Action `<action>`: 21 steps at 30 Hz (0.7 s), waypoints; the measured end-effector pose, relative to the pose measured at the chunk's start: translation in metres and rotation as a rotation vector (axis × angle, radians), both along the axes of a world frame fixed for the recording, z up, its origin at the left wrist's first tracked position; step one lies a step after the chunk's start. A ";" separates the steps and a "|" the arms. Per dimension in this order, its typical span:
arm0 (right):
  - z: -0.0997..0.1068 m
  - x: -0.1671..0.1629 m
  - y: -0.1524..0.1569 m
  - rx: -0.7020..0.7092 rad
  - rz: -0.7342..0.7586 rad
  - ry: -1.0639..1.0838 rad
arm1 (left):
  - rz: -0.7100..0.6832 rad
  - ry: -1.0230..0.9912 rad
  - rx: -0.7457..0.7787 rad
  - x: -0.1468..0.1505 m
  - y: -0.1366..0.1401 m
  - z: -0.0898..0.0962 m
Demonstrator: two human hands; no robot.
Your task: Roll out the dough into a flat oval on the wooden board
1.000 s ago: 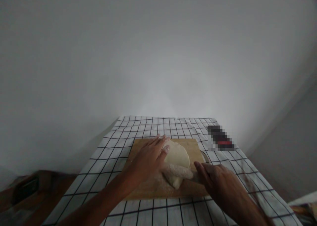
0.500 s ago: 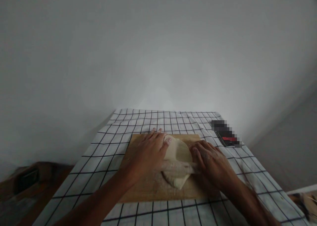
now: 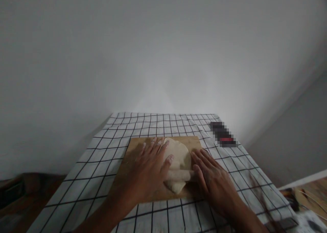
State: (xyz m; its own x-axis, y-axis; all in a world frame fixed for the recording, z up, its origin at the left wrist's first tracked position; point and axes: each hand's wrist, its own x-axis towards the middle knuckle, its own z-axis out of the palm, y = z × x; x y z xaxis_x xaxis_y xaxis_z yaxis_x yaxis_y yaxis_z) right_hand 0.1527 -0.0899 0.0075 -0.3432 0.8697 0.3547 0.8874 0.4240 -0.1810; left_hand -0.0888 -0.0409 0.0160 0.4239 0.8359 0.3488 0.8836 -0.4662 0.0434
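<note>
A sheet of pale dough point(image 3: 178, 152) lies on a wooden board point(image 3: 190, 192) in the head view. Across its near part runs a light wooden rolling pin point(image 3: 180, 175). My left hand point(image 3: 150, 165) rests over the pin's left end, floury fingers spread and pointing forward, the thumb above the dough. Over the right end lies my right hand point(image 3: 211, 173), its fingers stretched out and the thumb apart. Both palms press on the pin without fingers wrapped round it. The pin's two ends are hidden beneath the hands.
A white cloth with black grid lines point(image 3: 102, 161) covers the table. At its right edge lies a dark, pixelated object point(image 3: 222, 135) with a red patch. A grey wall stands behind the table. Dim brown items point(image 3: 33, 188) are low on the left.
The rolling pin has come slightly nearer to me over the dough. My right hand's fingers have straightened from a curl, and my left fingers are spread wider. The view has shifted a little.
</note>
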 end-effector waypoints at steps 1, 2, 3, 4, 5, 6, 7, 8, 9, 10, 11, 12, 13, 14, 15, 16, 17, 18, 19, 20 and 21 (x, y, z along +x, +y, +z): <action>-0.002 -0.002 -0.012 0.015 -0.012 0.009 | -0.026 0.005 0.012 -0.002 -0.005 -0.003; -0.004 -0.005 -0.022 0.031 -0.022 0.014 | -0.055 0.014 0.021 -0.005 -0.010 -0.005; -0.006 -0.008 -0.030 0.049 -0.032 0.016 | -0.084 0.025 0.029 -0.009 -0.015 -0.007; -0.008 -0.010 -0.036 0.063 -0.039 0.011 | -0.110 0.035 0.039 -0.012 -0.020 -0.008; -0.009 -0.011 -0.040 0.070 -0.040 0.002 | -0.124 0.042 0.050 -0.014 -0.024 -0.009; -0.010 -0.012 -0.041 0.069 -0.040 -0.005 | -0.132 0.044 0.062 -0.015 -0.027 -0.010; -0.009 -0.012 -0.039 0.067 -0.042 -0.006 | -0.131 0.042 0.072 -0.015 -0.029 -0.010; -0.008 -0.012 -0.035 0.061 -0.045 -0.002 | -0.123 0.039 0.075 -0.014 -0.029 -0.009; -0.007 -0.010 -0.029 0.047 -0.050 0.003 | -0.107 0.034 0.079 -0.012 -0.029 -0.008; -0.004 -0.008 -0.022 0.031 -0.056 0.008 | -0.088 0.029 0.083 -0.009 -0.027 -0.007; -0.002 -0.007 -0.013 0.013 -0.064 0.012 | -0.069 0.025 0.088 -0.006 -0.025 -0.005; 0.002 -0.005 -0.003 -0.010 -0.069 0.012 | -0.051 0.022 0.089 -0.002 -0.021 -0.003; 0.005 -0.003 0.007 -0.035 -0.069 0.009 | -0.034 0.020 0.080 0.001 -0.016 -0.001; 0.009 -0.002 0.019 -0.060 -0.062 0.005 | -0.026 0.019 0.063 0.003 -0.010 0.001; 0.012 -0.001 0.031 -0.082 -0.045 0.001 | -0.021 0.017 0.042 0.005 -0.004 0.003; 0.015 -0.001 0.043 -0.100 -0.021 -0.004 | -0.017 0.016 0.017 0.006 0.002 0.004; 0.017 0.000 0.055 -0.119 0.004 -0.012 | -0.014 0.011 0.002 0.006 0.008 0.005; 0.018 0.000 0.067 -0.136 0.025 -0.022 | -0.011 0.004 -0.006 0.006 0.012 0.005; 0.019 0.000 0.077 -0.153 0.045 -0.032 | -0.002 -0.009 0.000 0.007 0.016 0.004; 0.019 0.001 0.086 -0.170 0.061 -0.040 | 0.009 -0.020 0.011 0.007 0.018 0.003; 0.018 0.002 0.092 -0.182 0.074 -0.043 | 0.021 -0.029 0.024 0.008 0.019 0.002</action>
State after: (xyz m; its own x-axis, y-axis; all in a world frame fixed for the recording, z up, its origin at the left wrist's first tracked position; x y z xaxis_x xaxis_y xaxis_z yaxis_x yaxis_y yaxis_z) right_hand 0.1545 0.0019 0.0254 -0.4205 0.8897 0.1777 0.8634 0.4526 -0.2227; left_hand -0.0808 -0.0223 0.0179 0.3958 0.8356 0.3809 0.8917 -0.4488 0.0580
